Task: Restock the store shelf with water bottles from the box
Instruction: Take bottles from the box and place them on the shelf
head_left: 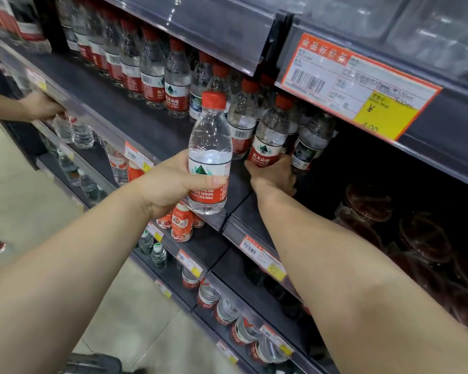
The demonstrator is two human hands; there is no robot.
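We have a red-capped water bottle [210,155] in the left hand [170,182], held upright in front of the shelf edge, not yet on the shelf; the fingers are wrapped round its lower label and the thumb presses across the front. The right hand [273,176] is closed round the base of a second bottle [269,136], which stands at the right end of the row and looks to be touching the shelf board [135,122], with its neighbours tight beside it. The row of bottles [152,66] runs along the far side of the board to the left, and the near strip is bare. Our judgement: seat the right-hand bottle first, label outward, and slide it back until it meets the one behind, then let go only when it stands by itself. The left-hand bottle should go in just near of it or beside it, kept vertical, lowered under the price tag [360,85] that hangs from the shelf above. These bottles are thin and squeeze easily, so a low, firm hold helps. A nudge could topple neighbours like dominoes. Another person's hand [42,105] works at the far left; we keep clear. The box is not in view.
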